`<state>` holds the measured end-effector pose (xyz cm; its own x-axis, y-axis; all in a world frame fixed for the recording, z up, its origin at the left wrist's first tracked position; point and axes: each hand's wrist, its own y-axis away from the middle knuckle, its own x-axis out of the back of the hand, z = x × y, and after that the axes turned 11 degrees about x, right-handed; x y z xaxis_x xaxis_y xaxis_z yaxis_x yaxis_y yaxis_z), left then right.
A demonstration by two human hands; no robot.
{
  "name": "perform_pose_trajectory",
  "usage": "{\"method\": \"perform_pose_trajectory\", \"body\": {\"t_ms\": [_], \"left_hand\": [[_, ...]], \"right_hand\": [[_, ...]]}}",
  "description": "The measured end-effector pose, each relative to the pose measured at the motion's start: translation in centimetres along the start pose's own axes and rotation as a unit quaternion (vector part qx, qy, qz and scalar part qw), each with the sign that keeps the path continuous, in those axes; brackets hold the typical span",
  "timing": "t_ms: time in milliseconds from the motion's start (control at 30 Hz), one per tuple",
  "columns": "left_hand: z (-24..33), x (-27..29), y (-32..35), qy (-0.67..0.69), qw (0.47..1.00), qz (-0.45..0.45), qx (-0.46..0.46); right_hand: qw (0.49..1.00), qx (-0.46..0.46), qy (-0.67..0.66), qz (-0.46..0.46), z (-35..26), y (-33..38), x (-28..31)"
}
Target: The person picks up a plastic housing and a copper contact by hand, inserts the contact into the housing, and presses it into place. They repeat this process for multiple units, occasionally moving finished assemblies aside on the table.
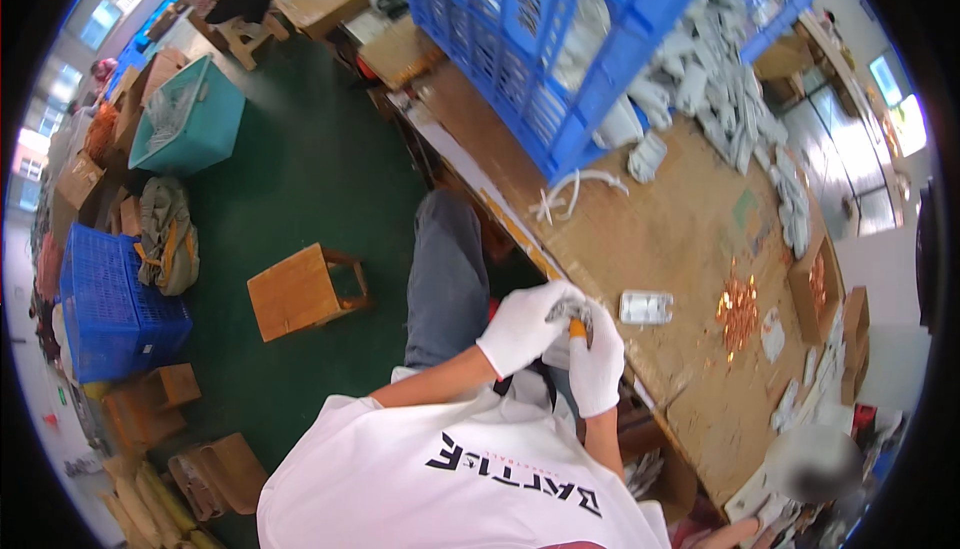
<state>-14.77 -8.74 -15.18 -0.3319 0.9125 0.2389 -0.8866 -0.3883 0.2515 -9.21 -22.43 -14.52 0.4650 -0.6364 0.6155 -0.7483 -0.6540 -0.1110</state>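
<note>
Both hands wear white gloves and meet in front of my body, by the near edge of the work table (pixel 685 389). My left hand (pixel 530 324) is closed, its grey-smudged fingertips against my right hand. My right hand (pixel 597 364) is closed too, and a small orange-yellow patch (pixel 577 328) shows at its fingers; I cannot tell what that is. Whatever the fingers hold is hidden. Just right of my hands, a white rectangular plastic housing (pixel 646 307) lies on the table. Farther right is a heap of small copper-coloured metal pieces (pixel 738 314).
A blue plastic crate (pixel 550 154) stands at the table's far end, beside piled white plastic parts (pixel 735 109) and a white cable (pixel 580 181). Small cardboard boxes (pixel 815 294) line the right. A wooden stool (pixel 295 294) and teal bin (pixel 205 114) stand left. Another person's hand (pixel 770 519) shows lower right.
</note>
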Motion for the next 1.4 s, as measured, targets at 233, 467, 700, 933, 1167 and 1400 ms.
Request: {"method": "perform_pose_trajectory", "body": {"t_ms": [233,467,700,933,1167,1400], "left_hand": [[1.8,1.3,0.2,-0.029,0.997,-0.026,0.064],[1.7,-0.7,1.0,-0.035,0.997,-0.059,0.044],[0.9,-1.1,2.1,-0.076,0.996,-0.020,0.047],[0.1,-0.9,2.1,-0.073,0.994,0.002,0.078],[-1.9,-1.4,4.5,-0.133,0.986,-0.061,0.078],[-1.0,-1.6,4.4,-0.135,0.977,-0.128,0.102]], "right_hand": [[0.995,-0.082,-0.043,0.033,-1.5,-0.6,0.1],[0.984,-0.150,-0.087,0.038,-0.9,1.1,2.1],[0.996,-0.075,-0.048,-0.008,-0.4,1.5,1.9],[0.990,-0.087,-0.108,-0.003,0.3,2.1,0.2],[0.991,-0.093,-0.093,-0.027,0.5,5.4,-0.7],[0.988,-0.124,-0.082,-0.051,-0.1,6.8,1.0]]}}
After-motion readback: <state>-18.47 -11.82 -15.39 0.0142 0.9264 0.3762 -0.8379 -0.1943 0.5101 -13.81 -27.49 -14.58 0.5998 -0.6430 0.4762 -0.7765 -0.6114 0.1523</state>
